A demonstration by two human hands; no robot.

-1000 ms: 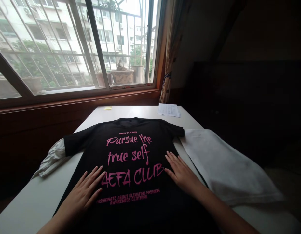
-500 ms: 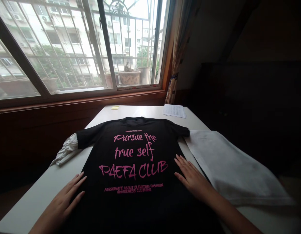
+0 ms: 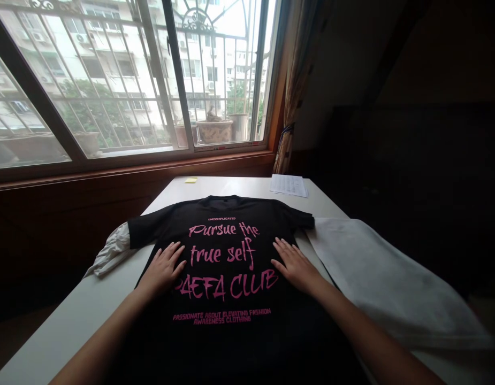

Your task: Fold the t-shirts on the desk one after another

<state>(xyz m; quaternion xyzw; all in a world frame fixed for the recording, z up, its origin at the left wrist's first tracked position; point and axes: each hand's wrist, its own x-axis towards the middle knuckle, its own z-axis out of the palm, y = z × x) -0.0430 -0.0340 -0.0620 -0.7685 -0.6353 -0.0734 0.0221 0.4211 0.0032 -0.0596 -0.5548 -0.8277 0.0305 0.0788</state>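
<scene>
A black T-shirt [image 3: 227, 347] with pink lettering lies spread out face up, its collar towards the window and its lower part running out of view at the bottom. On the left of the print, my left hand [image 3: 162, 269] rests flat on the fabric, fingers stretched and partly over the first letter of the large lower line. My right hand [image 3: 296, 266] lies flat on the shirt's right side, beside the print, its fingers spread. Neither hand grips the cloth.
The shirt is on a white table [image 3: 54, 326]. Crumpled white cloth [image 3: 114, 248] is by the left sleeve, a light grey cloth [image 3: 383, 278] hangs at the right. Papers [image 3: 288, 185] and a yellow note [image 3: 191, 181] lie at the far edge, below a window.
My left hand has moved up and inward from the shirt's left edge onto the print area. My right hand has slid slightly up and inward.
</scene>
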